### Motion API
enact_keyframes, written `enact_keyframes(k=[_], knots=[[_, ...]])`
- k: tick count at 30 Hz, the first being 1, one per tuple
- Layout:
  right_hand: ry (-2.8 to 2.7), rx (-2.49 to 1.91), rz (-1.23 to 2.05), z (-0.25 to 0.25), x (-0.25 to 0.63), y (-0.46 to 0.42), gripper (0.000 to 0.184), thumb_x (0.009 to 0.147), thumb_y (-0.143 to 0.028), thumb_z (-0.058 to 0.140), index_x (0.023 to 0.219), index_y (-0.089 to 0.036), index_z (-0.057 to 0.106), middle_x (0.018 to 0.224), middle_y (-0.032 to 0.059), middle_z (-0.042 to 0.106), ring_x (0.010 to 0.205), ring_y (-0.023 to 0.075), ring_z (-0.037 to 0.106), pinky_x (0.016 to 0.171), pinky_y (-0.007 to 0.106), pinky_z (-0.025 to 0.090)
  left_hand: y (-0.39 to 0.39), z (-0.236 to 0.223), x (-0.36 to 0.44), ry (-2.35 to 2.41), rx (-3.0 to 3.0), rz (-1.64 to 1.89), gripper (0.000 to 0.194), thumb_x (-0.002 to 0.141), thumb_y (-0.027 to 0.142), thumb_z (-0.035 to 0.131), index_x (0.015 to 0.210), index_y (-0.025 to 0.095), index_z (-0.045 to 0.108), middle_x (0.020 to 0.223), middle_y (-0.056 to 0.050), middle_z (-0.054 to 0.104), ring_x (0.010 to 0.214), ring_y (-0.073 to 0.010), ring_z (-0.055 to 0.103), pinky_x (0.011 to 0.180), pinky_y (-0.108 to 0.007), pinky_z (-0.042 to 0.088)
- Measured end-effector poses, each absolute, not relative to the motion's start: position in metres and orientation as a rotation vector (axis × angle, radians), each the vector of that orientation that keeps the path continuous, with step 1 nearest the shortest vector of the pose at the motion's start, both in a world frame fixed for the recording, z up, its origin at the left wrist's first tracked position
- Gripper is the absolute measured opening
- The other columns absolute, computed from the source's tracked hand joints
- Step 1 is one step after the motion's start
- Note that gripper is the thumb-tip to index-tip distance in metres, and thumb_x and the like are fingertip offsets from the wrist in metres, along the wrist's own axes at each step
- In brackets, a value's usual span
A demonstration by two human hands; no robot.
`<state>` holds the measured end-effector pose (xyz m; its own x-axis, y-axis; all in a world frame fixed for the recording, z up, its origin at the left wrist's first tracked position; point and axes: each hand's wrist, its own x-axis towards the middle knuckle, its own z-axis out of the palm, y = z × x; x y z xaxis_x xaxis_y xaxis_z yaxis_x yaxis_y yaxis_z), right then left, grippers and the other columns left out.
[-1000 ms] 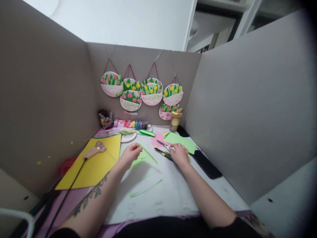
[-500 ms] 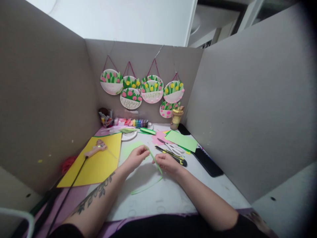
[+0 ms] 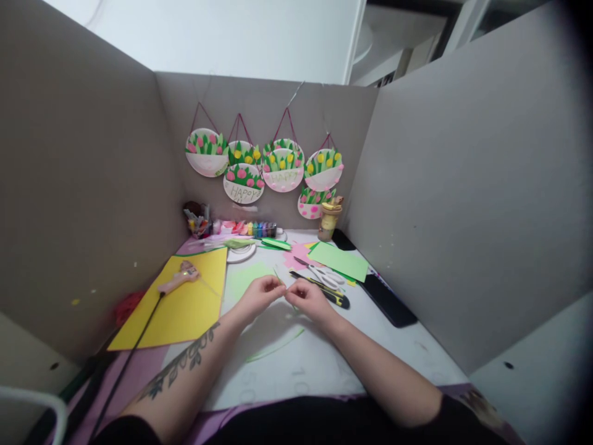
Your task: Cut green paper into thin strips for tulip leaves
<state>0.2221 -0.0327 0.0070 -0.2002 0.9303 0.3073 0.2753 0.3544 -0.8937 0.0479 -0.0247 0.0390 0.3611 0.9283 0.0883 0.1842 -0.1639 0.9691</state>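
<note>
My left hand (image 3: 260, 295) and my right hand (image 3: 308, 298) meet over the middle of the white cutting mat (image 3: 324, 358). Both pinch a thin green paper strip (image 3: 279, 277) between thumb and fingertips, its end poking up between them. A second curved green strip (image 3: 274, 346) lies on the mat just in front of my hands. A light green paper sheet (image 3: 245, 277) lies behind my left hand. White-handled scissors (image 3: 319, 274) and a black-and-yellow craft knife (image 3: 324, 292) lie just beyond my right hand.
A yellow sheet (image 3: 178, 306) with a glue gun (image 3: 178, 279) and its black cord lies at the left. Green paper (image 3: 338, 259), pink paper and a black bar (image 3: 386, 301) sit at the right. Paint pots (image 3: 259, 230), a jar (image 3: 330, 220) and hanging paper-plate flower baskets (image 3: 243, 176) line the cardboard back wall.
My right hand left the scissors and came to the middle. Both hands picked up the green strip and drew close together, pinching it.
</note>
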Motion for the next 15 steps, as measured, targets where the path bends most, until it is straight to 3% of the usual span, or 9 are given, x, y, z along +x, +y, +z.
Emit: enact_keyframes(k=[7, 15], knots=[[-1.708, -1.057, 0.905, 0.005, 0.221, -0.032, 0.023, 0.078, -0.031, 0.057, 0.060, -0.018, 0.052, 0.067, -0.0009, 0.049, 0.066, 0.0126, 0.047, 0.064, 0.025, 0.037, -0.022, 0.035, 0.048, 1.042, 1.604, 0.888, 0.032, 0.071, 0.045, 0.060, 0.064, 0.016, 0.048, 0.053, 0.006, 0.040, 0.050, -0.0077, 0.035, 0.048, -0.021, 0.026], [-1.686, -1.088, 0.983, -0.003, 0.210, -0.034, 0.013, 0.072, -0.020, 0.052, 0.062, -0.019, 0.043, 0.065, -0.0036, 0.042, 0.061, 0.0109, 0.040, 0.057, 0.023, 0.033, -0.019, 0.024, 0.055, 1.128, 1.538, 1.035, 0.020, 0.066, 0.030, 0.054, 0.056, 0.019, 0.040, 0.048, 0.008, 0.036, 0.047, -0.0075, 0.032, 0.048, -0.021, 0.025]])
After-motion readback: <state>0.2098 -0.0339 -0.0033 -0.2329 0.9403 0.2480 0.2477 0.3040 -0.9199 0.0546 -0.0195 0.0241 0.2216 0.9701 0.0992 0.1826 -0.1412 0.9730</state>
